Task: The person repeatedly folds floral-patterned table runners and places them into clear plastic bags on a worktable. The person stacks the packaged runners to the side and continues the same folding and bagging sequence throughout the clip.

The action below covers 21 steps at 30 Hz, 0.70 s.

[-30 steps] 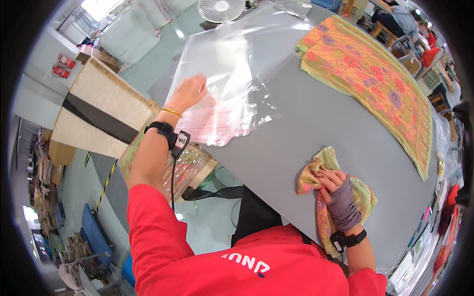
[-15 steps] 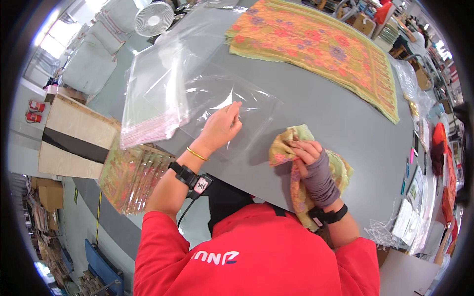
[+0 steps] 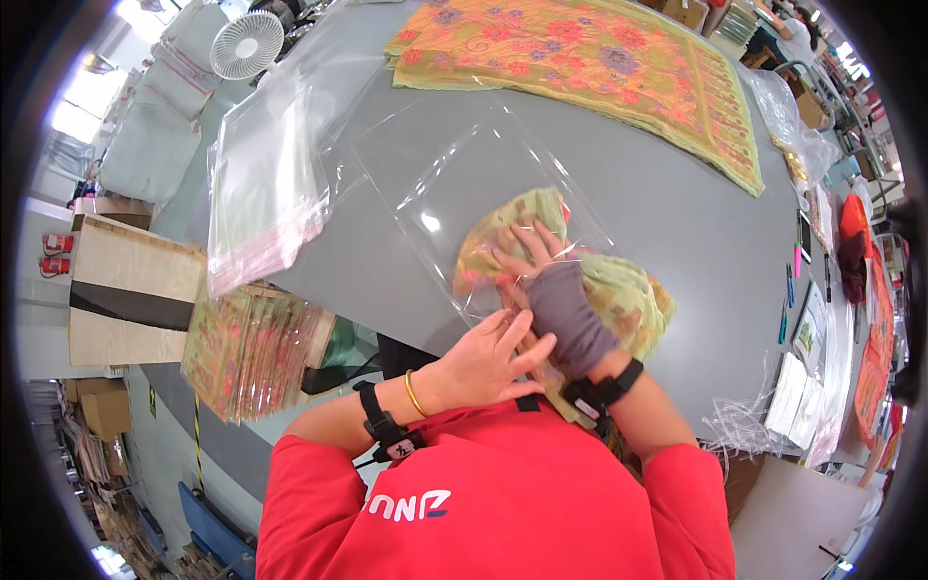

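Smooth grey tabletop (image 3: 696, 232) bears glossy clear-plastic bag (image 3: 440, 179); right hand (image 3: 535, 257), fingers spread, touches crumpled floral green-orange fabric (image 3: 628, 302); left hand (image 3: 483, 365), nearer, fingers spread.

Worktop (image 3: 677, 227), grey — folded floral cloth (image 3: 580, 58) along far edge; stacked clear bags (image 3: 266, 184), left edge; single clear bag (image 3: 445, 184), toward near edge — pens (image 3: 788, 292), right edge.

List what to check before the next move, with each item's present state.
1. Right hand on the bunched cloth: ok, fingers spread over it.
2. Bunched cloth smooth and flat: not ok, crumpled.
3. Clear bag on the table: ok.
4. Cloth end inside the bag: cannot tell through the transparent film.
5. Left hand touching the bag: cannot tell; its fingers are spread near the right wrist.
6. Stacked bags off to the left: ok.
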Tool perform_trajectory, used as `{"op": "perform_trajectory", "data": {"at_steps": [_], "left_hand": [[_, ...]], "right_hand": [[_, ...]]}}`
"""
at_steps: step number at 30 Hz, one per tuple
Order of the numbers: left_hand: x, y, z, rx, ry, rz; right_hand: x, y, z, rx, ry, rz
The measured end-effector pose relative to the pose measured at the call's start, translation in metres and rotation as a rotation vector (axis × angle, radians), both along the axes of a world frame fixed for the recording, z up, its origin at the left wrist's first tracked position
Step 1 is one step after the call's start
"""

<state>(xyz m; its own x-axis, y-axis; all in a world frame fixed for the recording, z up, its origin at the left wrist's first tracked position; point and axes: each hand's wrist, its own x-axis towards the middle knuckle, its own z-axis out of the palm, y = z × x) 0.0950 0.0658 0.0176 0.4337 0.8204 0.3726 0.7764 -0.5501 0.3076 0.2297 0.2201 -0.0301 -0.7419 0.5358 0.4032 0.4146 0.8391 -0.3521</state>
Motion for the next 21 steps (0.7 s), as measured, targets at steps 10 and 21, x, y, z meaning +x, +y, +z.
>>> {"op": "perform_trajectory", "data": {"at_steps": [10, 21], "left_hand": [[0.001, -0.015, -0.002, 0.000, 0.182, -0.122], [0.019, -0.024, 0.002, 0.185, 0.295, -0.235]], "right_hand": [[-0.167, 0.063, 0.018, 0.130, -0.300, -0.081], [-0.137, 0.037, -0.002, 0.225, -0.107, -0.012]]}}
